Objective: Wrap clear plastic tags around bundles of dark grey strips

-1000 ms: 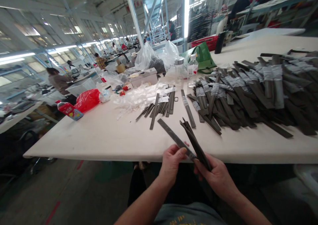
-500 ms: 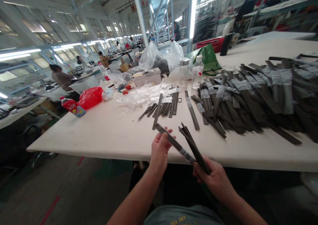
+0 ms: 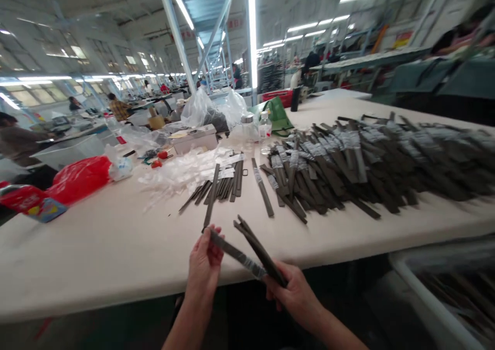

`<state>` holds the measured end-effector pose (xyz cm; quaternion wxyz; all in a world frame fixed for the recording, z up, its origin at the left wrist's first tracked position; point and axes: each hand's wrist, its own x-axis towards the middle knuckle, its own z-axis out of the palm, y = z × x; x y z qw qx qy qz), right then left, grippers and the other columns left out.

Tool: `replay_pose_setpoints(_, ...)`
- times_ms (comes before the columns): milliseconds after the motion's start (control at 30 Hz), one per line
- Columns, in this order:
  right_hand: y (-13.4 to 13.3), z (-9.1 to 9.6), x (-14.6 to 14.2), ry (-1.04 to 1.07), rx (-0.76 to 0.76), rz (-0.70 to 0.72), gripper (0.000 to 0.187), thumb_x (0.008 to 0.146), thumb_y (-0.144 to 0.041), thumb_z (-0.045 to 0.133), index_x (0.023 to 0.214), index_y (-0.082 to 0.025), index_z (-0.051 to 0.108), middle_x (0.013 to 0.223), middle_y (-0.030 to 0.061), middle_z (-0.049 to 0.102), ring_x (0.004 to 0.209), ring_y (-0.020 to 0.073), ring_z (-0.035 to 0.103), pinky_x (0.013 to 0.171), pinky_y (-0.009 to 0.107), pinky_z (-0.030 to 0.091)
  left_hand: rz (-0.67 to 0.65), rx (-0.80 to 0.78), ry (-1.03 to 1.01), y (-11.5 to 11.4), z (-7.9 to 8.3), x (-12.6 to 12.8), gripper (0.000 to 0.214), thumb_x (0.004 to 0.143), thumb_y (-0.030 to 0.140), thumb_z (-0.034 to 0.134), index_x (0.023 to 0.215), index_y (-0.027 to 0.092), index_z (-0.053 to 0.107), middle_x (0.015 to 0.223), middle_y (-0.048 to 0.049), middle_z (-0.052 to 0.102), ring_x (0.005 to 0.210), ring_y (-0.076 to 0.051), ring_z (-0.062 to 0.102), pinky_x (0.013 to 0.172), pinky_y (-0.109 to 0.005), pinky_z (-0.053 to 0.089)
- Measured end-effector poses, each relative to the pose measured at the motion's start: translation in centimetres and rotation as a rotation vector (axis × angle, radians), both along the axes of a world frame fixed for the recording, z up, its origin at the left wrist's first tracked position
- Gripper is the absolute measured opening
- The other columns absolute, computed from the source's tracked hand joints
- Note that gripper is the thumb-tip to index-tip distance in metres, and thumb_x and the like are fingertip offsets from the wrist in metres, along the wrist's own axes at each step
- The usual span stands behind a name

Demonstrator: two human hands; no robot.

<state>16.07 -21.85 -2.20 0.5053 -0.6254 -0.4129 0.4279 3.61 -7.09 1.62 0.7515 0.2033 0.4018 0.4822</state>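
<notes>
Head view: flat file (image 3: 235,254) spans left hand (image 3: 204,267), right hand (image 3: 296,294); bundle (image 3: 260,252) in right.

No wording could be read clearly. The red banner (image 3: 235,23) high on the far wall, the red-and-yellow sign (image 3: 402,39) at right and the print on the red-and-blue package (image 3: 33,203) were too small or blurred.

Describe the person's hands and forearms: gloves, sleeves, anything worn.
The left hand and right hand are bare, with no gloves, and no ring or watch shows in this slightly blurred view. The left forearm and right forearm are bare too, with no sleeve in view down to the picture's bottom edge.
</notes>
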Motion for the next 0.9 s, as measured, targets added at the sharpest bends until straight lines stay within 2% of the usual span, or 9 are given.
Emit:
replay_pose_setpoints(133, 0.3, -0.5, -0.5, -0.034, 0.022, -0.007, 0.037, 0.089, -0.05, 0.051, 0.091, -0.015, 0.063, 0.06, -0.0015, 0.06, 0.04, 0.0071, 0.048, 0.039, 0.016, 0.037, -0.043, -0.065, -0.059, 0.7, -0.1, -0.1, 0.012, 0.085, 0.012, 0.057, 0.086, 0.015, 0.069, 0.078, -0.0042, 0.073, 0.065, -0.011, 0.068, 0.059, -0.018, 0.055)
replay_pose_setpoints(233, 0.7, -0.8, -0.8, -0.037, 0.032, -0.039, 0.037, 0.088, -0.05, 0.052, 0.086, -0.015, 0.062, 0.058, -0.0011, 0.06, 0.039, 0.0071, 0.049, 0.038, 0.015, 0.035, -0.076, -0.078, -0.043, -0.9, -1.0, 0.2, 0.008, 0.081, 0.012, 0.061, 0.083, 0.016, 0.069, 0.078, -0.0036, 0.073, 0.067, -0.013, 0.068, 0.059, -0.019, 0.055)
replay_pose_setpoints(300, 0.9, -1.0, -0.9, -0.013, 0.03, -0.066, 0.037, 0.086, -0.051, 0.054, 0.084, -0.014, 0.06, 0.056, -0.0013, 0.059, 0.038, 0.0072, 0.048, 0.036, 0.015, 0.034, -0.158, -0.088, -0.005, -2.3, -1.9, 0.5, 0.006, 0.078, 0.017, 0.068, 0.084, 0.015, 0.068, 0.078, -0.0046, 0.073, 0.069, -0.015, 0.069, 0.06, -0.021, 0.056)
replay_pose_setpoints(433, 1.2, -1.5, -0.8, -0.011, 0.045, -0.097, 0.034, 0.085, -0.048, 0.057, 0.085, -0.014, 0.061, 0.056, -0.0018, 0.058, 0.039, 0.0083, 0.048, 0.038, 0.017, 0.038, -0.277, -0.103, 0.088, -4.5, -3.5, 1.4, 0.026, 0.068, 0.024, 0.078, 0.09, 0.015, 0.069, 0.082, -0.008, 0.074, 0.073, -0.018, 0.07, 0.063, -0.025, 0.056)
replay_pose_setpoints(533, 1.2, -0.6, 0.9, -0.074, 0.046, -0.128, 0.034, 0.087, -0.048, 0.055, 0.085, -0.015, 0.061, 0.058, -0.0018, 0.06, 0.041, 0.0089, 0.051, 0.04, 0.017, 0.04, -0.313, -0.068, 0.173, -5.1, -4.0, 1.7, 0.038, 0.06, 0.03, 0.084, 0.092, 0.015, 0.07, 0.091, -0.0106, 0.074, 0.081, -0.021, 0.071, 0.065, -0.024, 0.055)
replay_pose_setpoints(600, 1.3, 1.7, 3.7, -0.159, 0.051, -0.207, 0.036, 0.088, -0.048, 0.053, 0.078, -0.014, 0.061, 0.058, -0.0006, 0.062, 0.042, 0.0089, 0.053, 0.042, 0.018, 0.042, -0.388, -0.039, 0.201, -5.2, -3.9, 1.6, 0.045, 0.058, 0.038, 0.085, 0.095, 0.016, 0.071, 0.099, -0.0123, 0.073, 0.081, -0.021, 0.07, 0.064, -0.024, 0.054)
replay_pose_setpoints(700, 2.7, 7.6, 10.3, -0.381, 0.079, -0.402, 0.04, 0.088, -0.046, 0.053, 0.078, -0.009, 0.064, 0.06, 0.0044, 0.067, 0.045, 0.0086, 0.057, 0.047, 0.017, 0.044, -0.459, -0.045, 0.224, -5.5, -3.7, 1.3, 0.049, 0.059, 0.046, 0.083, 0.097, 0.016, 0.072, 0.102, -0.0141, 0.072, 0.077, -0.019, 0.069, 0.063, -0.023, 0.051)
replay_pose_setpoints(800, 5.8, 13.6, 18.4, -0.592, 0.084, -0.619, 0.055, 0.091, -0.045, 0.042, 0.101, 0.006, 0.063, 0.083, 0.0177, 0.071, 0.062, 0.0114, 0.067, 0.055, 0.017, 0.041, -0.453, -0.045, 0.249, -5.9, -3.8, 1.2, 0.049, 0.058, 0.047, 0.083, 0.093, 0.015, 0.073, 0.095, -0.0146, 0.073, 0.073, -0.017, 0.068, 0.063, -0.023, 0.049)
replay_pose_setpoints(900, 9.3, 16.8, 25.4, -0.673, 0.038, -0.798, 0.076, 0.089, -0.044, 0.023, 0.104, 0.023, 0.054, 0.093, 0.0313, 0.064, 0.081, 0.0207, 0.068, 0.054, 0.024, 0.035, -0.464, -0.002, 0.251, -6.0, -3.8, 1.3, 0.05, 0.057, 0.047, 0.082, 0.093, 0.014, 0.073, 0.093, -0.0152, 0.073, 0.071, -0.018, 0.068, 0.063, -0.025, 0.048)
